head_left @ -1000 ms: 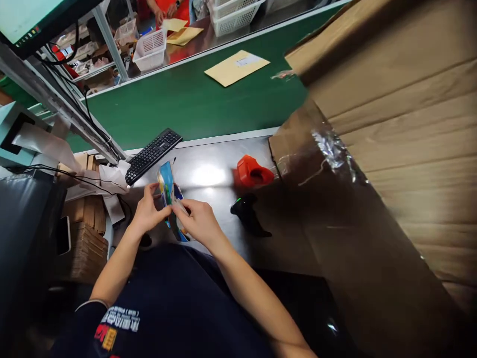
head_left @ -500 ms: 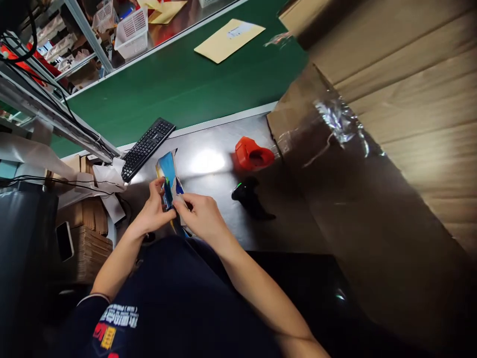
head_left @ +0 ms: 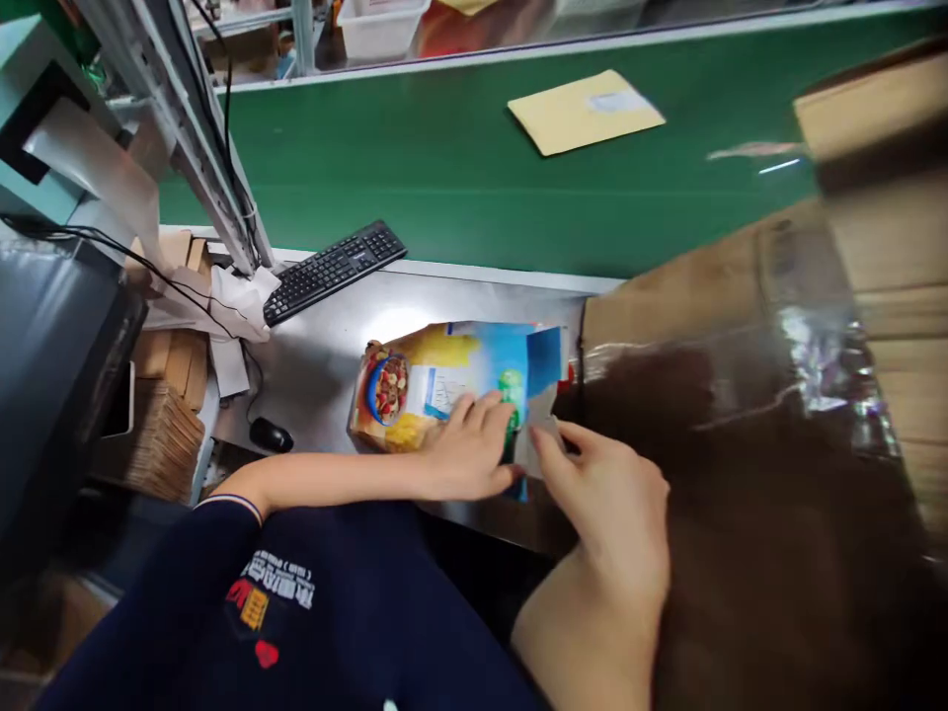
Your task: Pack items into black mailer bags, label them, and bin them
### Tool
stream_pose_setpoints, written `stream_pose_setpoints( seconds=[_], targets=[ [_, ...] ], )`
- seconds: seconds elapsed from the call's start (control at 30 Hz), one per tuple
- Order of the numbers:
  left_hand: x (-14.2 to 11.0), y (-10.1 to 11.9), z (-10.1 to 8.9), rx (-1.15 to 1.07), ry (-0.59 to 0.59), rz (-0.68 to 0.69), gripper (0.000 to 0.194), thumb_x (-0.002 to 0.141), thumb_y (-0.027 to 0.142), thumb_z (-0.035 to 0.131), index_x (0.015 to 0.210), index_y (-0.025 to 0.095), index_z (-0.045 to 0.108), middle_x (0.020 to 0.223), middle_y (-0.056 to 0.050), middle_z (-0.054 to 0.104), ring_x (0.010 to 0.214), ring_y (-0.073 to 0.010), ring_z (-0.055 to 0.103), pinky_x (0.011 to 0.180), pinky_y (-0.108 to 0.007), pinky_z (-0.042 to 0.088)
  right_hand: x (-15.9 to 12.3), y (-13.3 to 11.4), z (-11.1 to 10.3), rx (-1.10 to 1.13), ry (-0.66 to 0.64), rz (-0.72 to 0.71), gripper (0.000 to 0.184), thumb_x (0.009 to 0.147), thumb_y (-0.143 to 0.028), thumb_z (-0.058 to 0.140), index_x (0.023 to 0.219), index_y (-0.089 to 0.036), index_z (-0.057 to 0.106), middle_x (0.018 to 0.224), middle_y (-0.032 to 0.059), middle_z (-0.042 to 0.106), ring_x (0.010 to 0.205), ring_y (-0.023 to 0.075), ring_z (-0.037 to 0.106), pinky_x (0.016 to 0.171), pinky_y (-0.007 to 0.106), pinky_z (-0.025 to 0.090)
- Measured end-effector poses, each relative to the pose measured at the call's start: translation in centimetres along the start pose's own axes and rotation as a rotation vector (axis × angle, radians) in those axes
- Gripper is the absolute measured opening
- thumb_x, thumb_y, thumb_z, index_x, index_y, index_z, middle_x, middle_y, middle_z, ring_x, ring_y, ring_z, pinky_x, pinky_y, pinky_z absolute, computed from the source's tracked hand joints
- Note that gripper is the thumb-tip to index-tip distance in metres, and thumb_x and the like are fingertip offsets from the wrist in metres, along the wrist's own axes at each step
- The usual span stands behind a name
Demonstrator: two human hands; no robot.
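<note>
Cereal package (head_left: 463, 360), mid-frame, seems only part-open, left hand (head_left: 468, 454) spread on it, right hand (head_left: 611, 484) pinching its right-end flap (head_left: 527, 454).

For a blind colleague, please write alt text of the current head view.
A person's left hand lies on a colorful printed package while the right hand pinches its end flap. Beyond are a black keyboard and, on a green surface, a yellow envelope.

Keyboard (head_left: 337, 269) sits angled on metal desk (head_left: 318, 395), crumpled white paper (head_left: 241, 301) by its left end. Mouse (head_left: 271, 435) nearer the camera, cardboard stack (head_left: 167, 444) left of it. Envelope (head_left: 552, 123) flat on green belt (head_left: 415, 197), white basket (head_left: 381, 35) beyond. Big carton (head_left: 741, 494) at right, shiny tape (head_left: 815, 360) on it.
</note>
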State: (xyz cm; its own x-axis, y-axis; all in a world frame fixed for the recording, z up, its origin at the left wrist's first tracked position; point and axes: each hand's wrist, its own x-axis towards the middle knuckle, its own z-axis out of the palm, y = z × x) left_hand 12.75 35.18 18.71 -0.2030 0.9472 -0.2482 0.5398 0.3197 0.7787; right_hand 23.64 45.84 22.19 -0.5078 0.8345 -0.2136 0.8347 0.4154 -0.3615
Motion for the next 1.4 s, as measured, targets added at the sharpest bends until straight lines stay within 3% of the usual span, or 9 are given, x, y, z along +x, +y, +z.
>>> stream_pose_setpoints(
  seconds=[0.13, 0.33, 0.5, 0.67, 0.9, 1.07, 1.23, 1.3, 1.4],
  targets=[
    [-0.2, 0.7, -0.2, -0.04, 0.082, -0.065, 0.088, 0.082, 0.038, 0.073, 0.157, 0.01, 0.035, 0.169, -0.025, 0.034, 0.156, -0.0417, 0.032, 0.123, -0.063, 0.043, -0.9, 0.8, 0.7, 0.151, 0.012, 0.018, 0.043, 0.079, -0.051, 0.057, 0.091, -0.017, 0.08, 0.064, 0.0096, 0.067, 0.064, 0.0233, 0.056, 0.065, 0.036, 0.039],
    [-1.5, -0.9, -5.3, -0.098, 0.199, -0.144, 0.073, 0.088, 0.037, 0.07, 0.149, 0.01, 0.041, 0.154, -0.023, 0.053, 0.146, -0.0376, 0.05, 0.123, -0.052, 0.043, -2.2, -2.0, 2.2, 0.565, -0.014, -0.136, 0.044, 0.083, -0.059, 0.06, 0.075, -0.017, 0.072, 0.062, 0.0013, 0.06, 0.06, 0.0165, 0.052, 0.059, 0.029, 0.04],
    [-3.5, -3.1, -8.5, 0.017, 0.265, -0.128, 0.083, 0.078, 0.03, 0.078, 0.149, 0.019, 0.036, 0.157, -0.02, 0.051, 0.146, -0.037, 0.051, 0.121, -0.054, 0.044, -3.3, -5.7, 3.7, 0.565, -0.076, -0.326, 0.042, 0.093, -0.049, 0.054, 0.065, -0.019, 0.062, 0.057, -0.0013, 0.052, 0.055, 0.0131, 0.046, 0.057, 0.028, 0.034],
    [-5.5, -2.7, -10.4, 0.218, 0.29, -0.241, 0.068, 0.08, 0.015, 0.061, 0.144, 0.021, 0.04, 0.149, -0.016, 0.058, 0.122, -0.0342, 0.07, 0.103, -0.048, 0.058, -4.1, -7.7, 3.9, 0.487, -0.026, -0.382, 0.039, 0.095, -0.037, 0.049, 0.06, -0.023, 0.043, 0.055, -0.0018, 0.046, 0.055, 0.0131, 0.041, 0.059, 0.03, 0.028],
    [-7.4, -1.9, -11.3, 0.478, 0.315, -0.273, 0.048, 0.09, 0.008, 0.047, 0.135, 0.024, 0.059, 0.176, -0.012, 0.029, 0.133, -0.0354, 0.066, 0.095, -0.047, 0.063, -4.7, -8.9, 3.4, 0.435, 0.011, -0.413, 0.033, 0.097, -0.03, 0.046, 0.066, -0.023, 0.038, 0.062, -0.001, 0.048, 0.059, 0.014, 0.043, 0.063, 0.03, 0.028],
    [-8.5, -2.5, -11.7, 0.438, 0.336, -0.239, 0.059, 0.091, 0.002, 0.04, 0.147, 0.017, 0.05, 0.17, -0.018, 0.04, 0.149, -0.0318, 0.052, 0.099, -0.044, 0.062, -4.7, -8.4, 2.5, 0.408, 0.008, -0.416, 0.034, 0.096, -0.027, 0.046, 0.064, -0.024, 0.033, 0.06, -0.0016, 0.045, 0.058, 0.0137, 0.039, 0.063, 0.031, 0.027],
    [-8.9, -2.2, -11.5, 0.477, 0.204, -0.311, 0.038, 0.094, 0.008, 0.042, 0.111, 0.022, 0.072, 0.174, -0.01, 0.035, 0.137, -0.0347, 0.063, 0.103, -0.05, 0.06, -5.2, -7.8, 1.8, 0.369, 0.031, -0.402, 0.034, 0.095, -0.027, 0.048, 0.064, -0.023, 0.035, 0.058, -0.0022, 0.044, 0.055, 0.0132, 0.036, 0.061, 0.032, 0.025],
    [-8.9, -2.0, -11.4, 0.493, 0.175, -0.366, 0.039, 0.096, 0.011, 0.043, 0.119, 0.022, 0.072, 0.173, -0.013, 0.036, 0.127, -0.0365, 0.069, 0.103, -0.054, 0.059, -5.5, -7.7, 1.8, 0.342, 0.051, -0.413, 0.032, 0.096, -0.028, 0.048, 0.065, -0.023, 0.04, 0.059, -0.0014, 0.047, 0.055, 0.0136, 0.039, 0.061, 0.031, 0.026],
    [-9.1, -2.3, -11.5, 0.477, 0.105, -0.341, 0.05, 0.098, 0.017, 0.046, 0.146, 0.022, 0.057, 0.16, -0.018, 0.053, 0.122, -0.0371, 0.071, 0.102, -0.054, 0.059, -5.7, -7.7, 1.5, 0.281, 0.049, -0.455, 0.031, 0.097, -0.03, 0.047, 0.067, -0.023, 0.044, 0.061, -0.0001, 0.05, 0.056, 0.014, 0.043, 0.06, 0.031, 0.027]
  ],
)
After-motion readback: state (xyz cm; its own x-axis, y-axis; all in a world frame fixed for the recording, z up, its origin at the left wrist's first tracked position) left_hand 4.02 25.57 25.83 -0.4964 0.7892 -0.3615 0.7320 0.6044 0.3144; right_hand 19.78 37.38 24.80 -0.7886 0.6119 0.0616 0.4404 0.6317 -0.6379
